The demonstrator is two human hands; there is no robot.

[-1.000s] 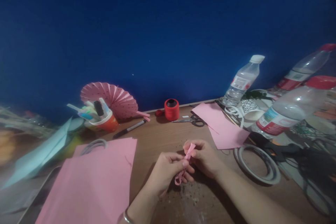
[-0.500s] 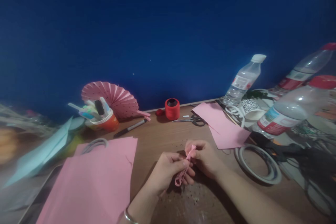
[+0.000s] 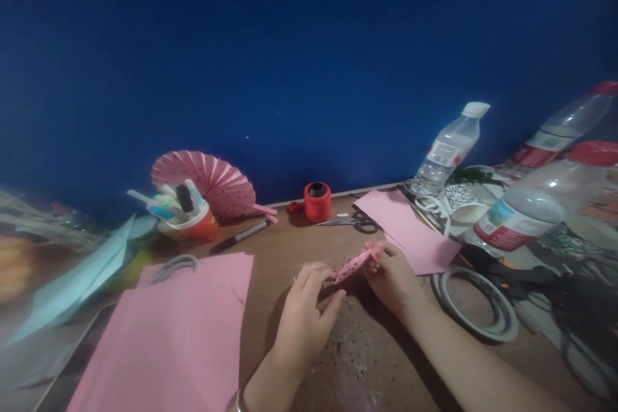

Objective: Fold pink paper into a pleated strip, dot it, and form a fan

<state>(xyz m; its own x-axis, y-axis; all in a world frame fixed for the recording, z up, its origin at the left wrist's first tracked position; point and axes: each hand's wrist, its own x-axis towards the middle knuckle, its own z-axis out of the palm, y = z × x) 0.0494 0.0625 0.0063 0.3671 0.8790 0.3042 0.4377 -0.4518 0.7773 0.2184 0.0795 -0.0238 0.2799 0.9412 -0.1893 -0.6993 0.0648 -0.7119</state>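
A narrow folded strip of pink paper [image 3: 352, 268], dotted with small dark holes or spots, is held above the table in front of me. My right hand [image 3: 390, 277] pinches its right end between thumb and fingers. At the strip's left end is my left hand [image 3: 309, 306], its thumb spread away from the fingers. Those fingertips come up against the paper; whether they press on it I cannot tell. Small dark bits [image 3: 355, 347] lie scattered on the wooden table [image 3: 284, 251] below.
Pink sheets [image 3: 168, 335] lie at left, near a pleated pink fan [image 3: 217, 180], a marker [image 3: 240, 235] and a pen cup [image 3: 200, 224]. Behind are a red thread spool [image 3: 317, 203] and scissors [image 3: 355, 223]. Right: another pink sheet [image 3: 415, 238], a tape roll [image 3: 476, 306], plastic bottles [image 3: 451, 148].
The folded paper has swung from steep to nearly level and shifted up and right with my right hand. My left hand's grip has loosened, with its thumb now off the paper.
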